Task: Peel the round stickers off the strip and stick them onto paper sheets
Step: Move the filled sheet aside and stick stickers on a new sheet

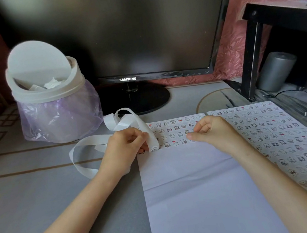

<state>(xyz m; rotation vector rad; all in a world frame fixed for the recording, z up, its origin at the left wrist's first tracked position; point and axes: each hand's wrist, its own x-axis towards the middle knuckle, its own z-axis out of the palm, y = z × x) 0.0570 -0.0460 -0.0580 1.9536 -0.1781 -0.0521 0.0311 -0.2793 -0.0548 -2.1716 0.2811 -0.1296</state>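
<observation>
Both hands work on the white paper sheet: the right hand, fingers curled, presses its thumb tip onto a round sticker in the sheet's lowest sticker row; the left hand pinches the glossy white backing strip at the sheet's left edge. Light, floppy and curling, the strip handles best pinched close beside the next sticker. Behind the sheet stands a lidded white bin.
</observation>
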